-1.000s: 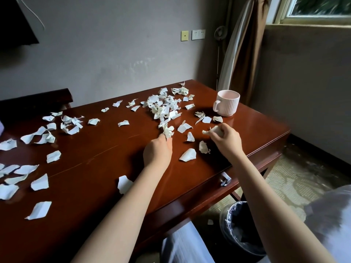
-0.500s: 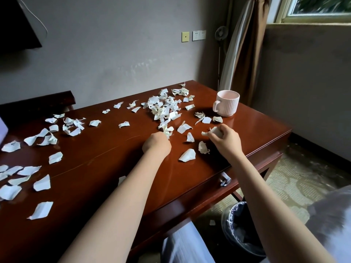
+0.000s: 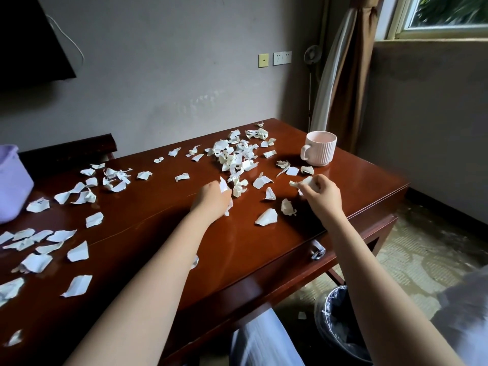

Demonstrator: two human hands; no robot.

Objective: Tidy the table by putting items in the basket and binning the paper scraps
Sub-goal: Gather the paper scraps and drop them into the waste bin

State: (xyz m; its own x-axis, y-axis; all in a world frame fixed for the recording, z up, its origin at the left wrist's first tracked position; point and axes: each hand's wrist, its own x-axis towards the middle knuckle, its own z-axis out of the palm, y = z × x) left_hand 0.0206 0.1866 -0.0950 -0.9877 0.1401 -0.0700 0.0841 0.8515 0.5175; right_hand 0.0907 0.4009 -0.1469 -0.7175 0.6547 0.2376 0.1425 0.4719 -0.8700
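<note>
Both hands are over the middle of the table [image 3: 163, 241], toward its right end. The left hand [image 3: 212, 200] is curled round a few paper scraps, one white piece [image 3: 224, 185] poking up past the knuckles. The right hand [image 3: 320, 198] pinches a crumpled scrap [image 3: 303, 181] at its fingertips, lifted just off the wood.

The main worry is spillage. Loose, springy bits in a half-closed fist can slip out on the way to the bin [image 3: 340, 326], which sits on the floor below the front right corner (one scrap [image 3: 301, 315] already lies on the floor beside it). The left forearm also crosses over a scrap [image 3: 195, 261] near the front edge and could brush it off. The pink mug [image 3: 320, 151] stands near the far right corner, close to the right hand, so a careless sweep might knock it.

Most scraps are yet to be gathered: a heap [image 3: 237, 154] by the far edge and more along the left end, near the purple basket [image 3: 13, 186].

No writing can be read; the mug is plain, and marks on some scraps are too faint.
</note>
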